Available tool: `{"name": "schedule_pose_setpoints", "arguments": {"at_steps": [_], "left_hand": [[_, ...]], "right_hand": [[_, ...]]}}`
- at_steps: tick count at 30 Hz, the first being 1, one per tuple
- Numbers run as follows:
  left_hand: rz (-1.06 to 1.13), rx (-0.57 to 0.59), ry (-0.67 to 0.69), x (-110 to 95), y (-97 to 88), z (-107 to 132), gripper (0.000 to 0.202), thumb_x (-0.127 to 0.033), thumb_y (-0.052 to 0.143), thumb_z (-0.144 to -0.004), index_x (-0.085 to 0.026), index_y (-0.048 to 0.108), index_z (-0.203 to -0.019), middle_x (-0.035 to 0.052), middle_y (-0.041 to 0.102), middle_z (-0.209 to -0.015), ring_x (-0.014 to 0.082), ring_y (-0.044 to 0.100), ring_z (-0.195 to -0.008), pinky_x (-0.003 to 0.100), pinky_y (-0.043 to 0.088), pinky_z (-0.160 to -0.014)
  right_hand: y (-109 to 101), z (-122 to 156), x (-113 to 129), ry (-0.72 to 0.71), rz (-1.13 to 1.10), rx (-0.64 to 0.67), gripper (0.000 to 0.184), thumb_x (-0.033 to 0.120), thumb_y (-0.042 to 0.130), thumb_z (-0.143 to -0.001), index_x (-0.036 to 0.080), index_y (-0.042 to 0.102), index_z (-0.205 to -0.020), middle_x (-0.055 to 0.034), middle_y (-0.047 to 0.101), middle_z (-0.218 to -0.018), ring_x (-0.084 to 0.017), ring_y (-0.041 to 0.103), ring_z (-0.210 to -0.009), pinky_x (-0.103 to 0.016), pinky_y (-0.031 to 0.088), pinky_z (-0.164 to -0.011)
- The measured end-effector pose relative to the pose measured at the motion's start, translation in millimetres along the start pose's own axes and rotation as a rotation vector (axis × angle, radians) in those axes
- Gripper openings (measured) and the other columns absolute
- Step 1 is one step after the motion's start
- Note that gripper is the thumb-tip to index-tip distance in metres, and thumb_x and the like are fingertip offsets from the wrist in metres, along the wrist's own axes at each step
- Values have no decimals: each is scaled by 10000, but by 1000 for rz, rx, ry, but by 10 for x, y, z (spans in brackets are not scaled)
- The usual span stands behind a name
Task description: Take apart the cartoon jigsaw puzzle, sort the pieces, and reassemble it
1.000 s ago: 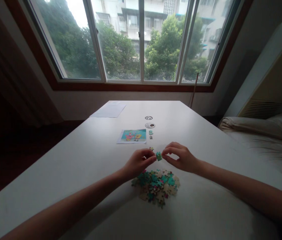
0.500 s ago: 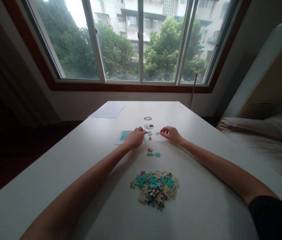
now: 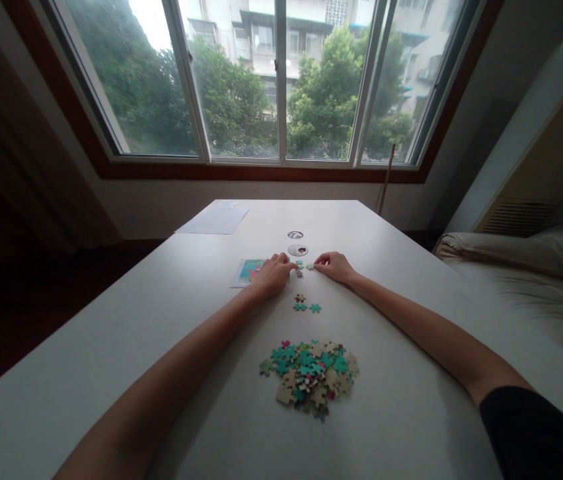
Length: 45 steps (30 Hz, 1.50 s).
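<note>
My right hand (image 3: pixel 334 266) pinches a light green jigsaw piece (image 3: pixel 310 267) at its right edge, low over the table. Just left of that piece lies a small group of light green jigsaw pieces (image 3: pixel 300 264), with a greyish piece (image 3: pixel 300 274) at its near side. My left hand (image 3: pixel 277 273) rests beside this group, its fingertips touching the left edge and its other fingers curled. Under and left of that hand lies a picture sheet (image 3: pixel 247 272) in blue and pink, partly covered.
Nearer me lie a multicoloured piece (image 3: pixel 300 298), joined teal pieces (image 3: pixel 300 307) and a single teal piece (image 3: pixel 315 308). A heap of jigsaw pieces (image 3: pixel 311 377) sits closer still. Two oval items (image 3: pixel 298 250) lie beyond my hands. Paper (image 3: pixel 214 220) lies at the far left of the white table (image 3: pixel 386 393).
My right hand has moved left with its light green piece, closer to the small group. My left fingertips have shifted slightly right against the group.
</note>
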State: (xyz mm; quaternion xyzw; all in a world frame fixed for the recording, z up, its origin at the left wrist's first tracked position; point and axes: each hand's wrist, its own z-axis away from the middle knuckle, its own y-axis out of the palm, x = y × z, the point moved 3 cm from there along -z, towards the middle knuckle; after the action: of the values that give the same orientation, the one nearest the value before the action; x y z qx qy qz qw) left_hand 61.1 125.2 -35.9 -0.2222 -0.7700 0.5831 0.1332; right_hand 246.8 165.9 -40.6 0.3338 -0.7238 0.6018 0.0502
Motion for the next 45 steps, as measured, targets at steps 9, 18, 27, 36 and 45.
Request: {"name": "schedule_pose_setpoints", "arguments": {"at_steps": [9,18,27,36,45], "left_hand": [[2,-27,38,-43,-47,-3,322,-127,382,-842,-216,583,-1077,94,501,-1004,233,460,-910,352,366,-758],[128,31,225,-375,-313,310,214,-144,424,-826,-164,636,-845,70,571,-824,185,513,-795,301,392,-711],[332,73,249,-692,-397,883,164,-108,461,-774,-155,617,-751,41,570,-743,139,503,-684,223,397,-617],[507,72,184,-688,-353,878,184,-93,457,-749,-152,631,-771,19,558,-710,111,487,-622,198,390,-588],[853,56,6,-821,-363,930,180,-278,561,-763,-144,663,-829,15,593,-667,102,485,-576,189,374,-521]], "right_hand": [[-90,90,78,-51,-24,41,210,279,562,-736,138,682,-834,-45,650,-747,-109,534,-633,-220,386,-598],[-337,1043,573,-443,-267,568,319,393,638,-688,174,653,-919,-10,594,-743,-77,512,-604,-180,419,-549],[-421,1290,760,-555,-191,583,262,359,646,-687,165,671,-861,-37,609,-769,-100,543,-642,-205,438,-606],[-472,1309,794,-612,-181,519,196,305,561,-771,154,672,-828,-47,620,-737,-97,539,-630,-213,436,-612],[-321,1233,678,-102,-441,28,308,402,503,-800,139,621,-690,-17,603,-620,-106,505,-575,-232,407,-553]]}}
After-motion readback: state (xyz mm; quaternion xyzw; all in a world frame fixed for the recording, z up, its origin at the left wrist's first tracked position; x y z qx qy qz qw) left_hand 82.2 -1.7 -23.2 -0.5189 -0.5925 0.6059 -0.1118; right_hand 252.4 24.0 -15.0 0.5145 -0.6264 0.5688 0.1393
